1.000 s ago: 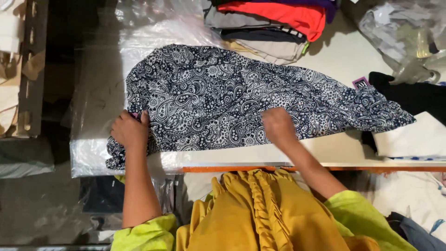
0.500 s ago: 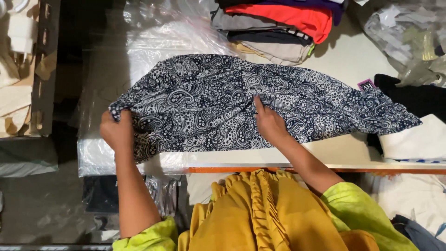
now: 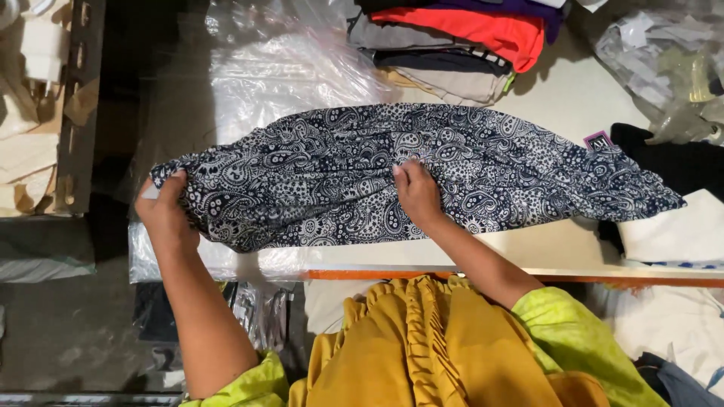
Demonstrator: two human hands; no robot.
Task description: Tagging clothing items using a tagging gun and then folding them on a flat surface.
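Observation:
A navy and white paisley garment lies stretched across the white table, partly over a clear plastic sheet. My left hand grips its left end and holds it pulled out past the table's left edge. My right hand pinches a fold of the fabric near the garment's middle. A small purple tag shows at its right end.
A stack of folded clothes, red, grey and beige, sits at the back. Black cloth and white cloth lie at the right. Crumpled plastic fills the far right corner. A metal rack stands at the left.
My left hand has taken the garment's left end and drawn it out leftward and up. My right hand moved from the front edge onto the middle, gathering the fabric narrower.

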